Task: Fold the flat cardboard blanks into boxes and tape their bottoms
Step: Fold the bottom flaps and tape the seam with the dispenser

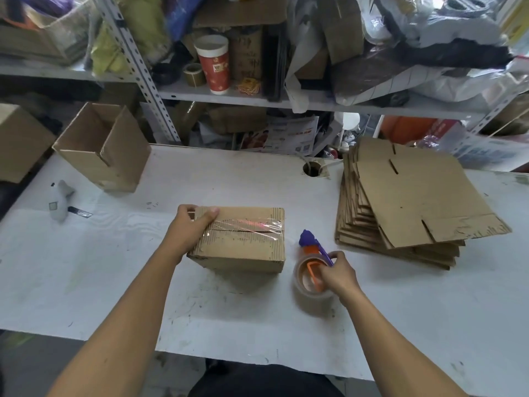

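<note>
A folded cardboard box (243, 245) lies bottom-up in the middle of the white table (114, 267), with a strip of clear tape along its seam. My left hand (191, 224) grips the box's far left corner, thumb on top. Just right of the box, my right hand (337, 273) holds a tape dispenser (312, 270) with a clear roll, an orange frame and a purple handle, resting on the table. A stack of flat cardboard blanks (412, 202) lies at the right.
An open finished box (106, 150) stands at the back left, with another box (17, 141) at the far left edge. A grey handheld scanner (58, 200) lies on the left. A round cable hole (312, 169) is behind the box. Cluttered shelves rise behind the table.
</note>
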